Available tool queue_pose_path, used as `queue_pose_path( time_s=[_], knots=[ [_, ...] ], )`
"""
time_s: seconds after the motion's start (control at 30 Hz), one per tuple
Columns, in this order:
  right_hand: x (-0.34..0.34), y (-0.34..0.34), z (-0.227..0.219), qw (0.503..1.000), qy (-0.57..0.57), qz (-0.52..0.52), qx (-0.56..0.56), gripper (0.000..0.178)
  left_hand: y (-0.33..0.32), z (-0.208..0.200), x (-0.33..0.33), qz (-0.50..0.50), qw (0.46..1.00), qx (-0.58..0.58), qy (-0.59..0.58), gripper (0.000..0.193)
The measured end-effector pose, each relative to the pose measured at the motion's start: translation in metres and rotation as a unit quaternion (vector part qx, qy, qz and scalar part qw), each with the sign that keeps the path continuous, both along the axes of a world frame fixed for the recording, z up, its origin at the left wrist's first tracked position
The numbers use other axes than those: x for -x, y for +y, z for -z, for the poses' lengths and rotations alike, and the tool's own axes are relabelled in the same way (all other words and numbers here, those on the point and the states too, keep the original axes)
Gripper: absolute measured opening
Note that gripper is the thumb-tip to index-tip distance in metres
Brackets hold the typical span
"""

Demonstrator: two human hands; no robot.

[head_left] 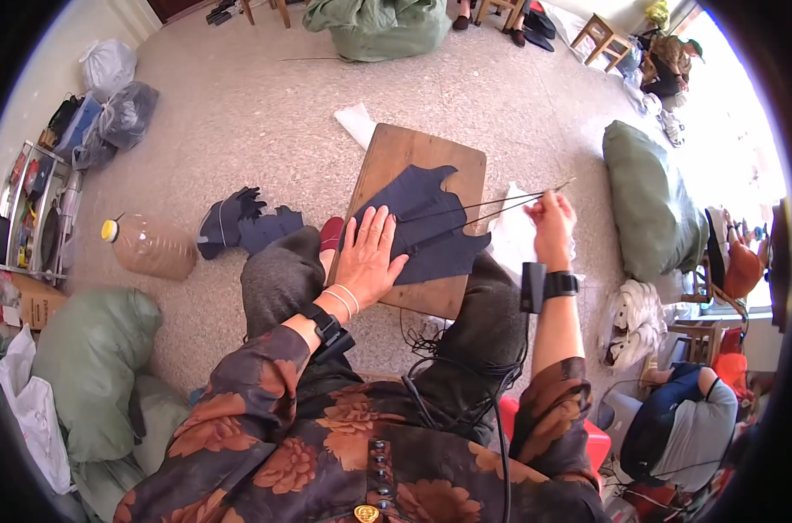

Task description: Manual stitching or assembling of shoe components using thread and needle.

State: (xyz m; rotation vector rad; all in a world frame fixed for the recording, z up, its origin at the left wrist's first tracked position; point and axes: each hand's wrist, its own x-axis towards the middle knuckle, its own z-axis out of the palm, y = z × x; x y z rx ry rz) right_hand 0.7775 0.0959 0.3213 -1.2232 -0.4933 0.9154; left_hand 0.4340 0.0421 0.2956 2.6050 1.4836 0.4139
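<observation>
A dark navy cut fabric piece (431, 196) with jagged edges lies on a small wooden bench (453, 155) between my knees. My left hand (370, 257) is spread flat on the fabric's left side, fingers pointing away from me. Off to the right of the bench, my right hand (551, 222) is raised with its fingers pinched on a black cord (500, 203). Two strands of that cord stretch taut from the fabric to the fingers. A thin tip sticks out past the fingers, too small to make out.
More navy fabric pieces (243, 222), some tied in a bundle, lie on the floor by my left knee. Beside them rests a large plastic jug (152, 247) with a yellow cap. Green sacks (653, 200) stand around. Another person (683, 418) sits at the lower right.
</observation>
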Motion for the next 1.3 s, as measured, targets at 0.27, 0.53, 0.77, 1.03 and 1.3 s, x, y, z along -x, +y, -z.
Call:
queue_pose_path(
  time_s=[0.27,0.53,0.77,1.03,1.3],
  knots=[
    [-0.103,-0.039,0.008,0.991,-0.021,0.133,-0.003,0.01,0.001,-0.002,-0.006,0.003,1.0,-0.002,0.002,0.071],
    [0.047,-0.033,-0.017,0.996,-0.065,-0.043,-0.032,0.017,-0.001,-0.001,-0.005,0.002,1.0,-0.013,0.018,0.071],
    [0.054,-0.04,-0.063,0.993,-0.061,-0.088,-0.045,0.016,-0.003,0.002,-0.001,-0.017,1.0,-0.009,-0.001,0.071],
    [0.042,-0.038,-0.033,0.99,-0.051,-0.129,-0.03,0.013,-0.003,0.0,-0.006,-0.026,1.0,-0.01,-0.008,0.071],
    [0.068,-0.037,0.009,0.953,0.226,-0.203,-0.006,0.017,-0.003,0.005,-0.005,-0.042,0.999,-0.008,-0.033,0.071]
  ],
)
